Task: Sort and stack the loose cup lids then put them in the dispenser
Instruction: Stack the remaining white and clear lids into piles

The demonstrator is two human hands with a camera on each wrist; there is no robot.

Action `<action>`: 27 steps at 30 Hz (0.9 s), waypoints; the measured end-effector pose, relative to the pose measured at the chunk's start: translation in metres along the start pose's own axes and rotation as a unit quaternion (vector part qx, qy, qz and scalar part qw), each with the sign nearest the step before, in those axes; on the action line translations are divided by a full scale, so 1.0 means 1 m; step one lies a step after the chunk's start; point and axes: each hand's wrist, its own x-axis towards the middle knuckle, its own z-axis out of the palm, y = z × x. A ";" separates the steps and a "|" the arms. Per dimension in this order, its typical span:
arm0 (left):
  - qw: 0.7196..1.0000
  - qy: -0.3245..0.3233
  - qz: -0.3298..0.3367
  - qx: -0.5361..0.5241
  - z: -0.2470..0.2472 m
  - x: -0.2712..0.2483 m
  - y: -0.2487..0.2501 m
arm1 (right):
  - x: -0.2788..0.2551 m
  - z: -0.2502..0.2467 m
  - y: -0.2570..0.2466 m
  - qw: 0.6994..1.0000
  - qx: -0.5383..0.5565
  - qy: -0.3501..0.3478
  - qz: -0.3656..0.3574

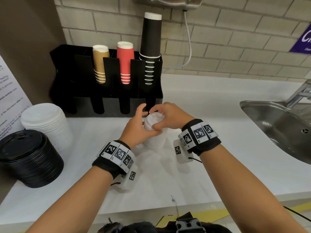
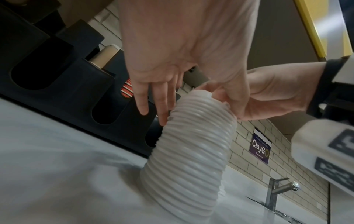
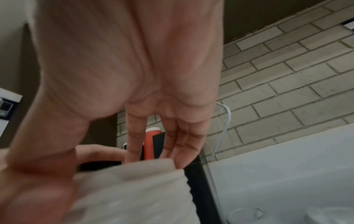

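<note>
Looking down from the head view, both hands are wrapped around a tall stack of small white lids (image 1: pixel 154 132) standing on the white counter (image 1: pixel 210 165) right in front of the black dispenser (image 1: pixel 107 91). Left hand (image 1: pixel 137 130) grips the side, right hand (image 1: pixel 170 117) curls over the top. Bigger white lid stack (image 1: pixel 48 125) and black lid stack (image 1: pixel 28 158) sit off to the left.

Left wrist view: the stack's long axis runs up off the counter, leaning a bit, top end pointing toward the dispenser slots.

Right wrist view is blurry, but fingertips (image 3: pixel 180 160) sit on the top lid's edge, thumb down the side.
</note>
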 end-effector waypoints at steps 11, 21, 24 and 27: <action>0.997 -0.027 -0.015 0.069 -0.006 0.004 0.004 | 0.006 -0.006 0.062 0.962 -0.123 -0.072 0.232; 0.996 -0.041 -0.023 0.082 -0.008 0.005 0.009 | 0.017 0.031 0.084 0.965 -0.152 -0.086 0.194; 0.995 -0.041 -0.023 0.083 -0.008 0.005 0.010 | 0.017 0.029 0.087 0.976 -0.090 -0.069 0.188; 0.994 -0.033 -0.009 0.100 -0.005 0.004 0.009 | 0.016 0.021 0.088 0.976 -0.001 -0.013 0.215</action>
